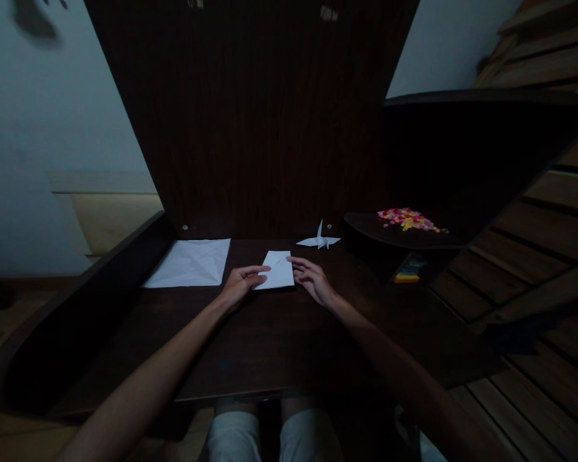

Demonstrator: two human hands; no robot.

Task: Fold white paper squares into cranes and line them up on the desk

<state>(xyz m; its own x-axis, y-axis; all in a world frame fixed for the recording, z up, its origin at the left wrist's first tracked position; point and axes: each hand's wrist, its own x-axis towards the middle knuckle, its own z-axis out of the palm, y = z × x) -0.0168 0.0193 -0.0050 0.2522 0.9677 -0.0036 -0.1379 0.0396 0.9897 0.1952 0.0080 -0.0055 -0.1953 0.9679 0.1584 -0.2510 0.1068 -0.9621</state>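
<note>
A folded piece of white paper [280,274] lies in front of me, just above or on the dark desk. My left hand [242,283] pinches its left edge between thumb and fingers. At the paper's right edge is my right hand [313,279], its fingers stretched apart and the index fingertip touching the upper right corner. Behind the right hand stands a folded white paper crane [320,240] with spread wings. To the left rests a larger creased sheet of white paper [192,263].
The dark desk [250,359] has a raised side panel [77,321] on the left and a tall back board [260,128]. On the right, a small shelf [390,239] bears a pile of pink, red and yellow bits [409,219]. Below it sits a yellow-orange item [407,278].
</note>
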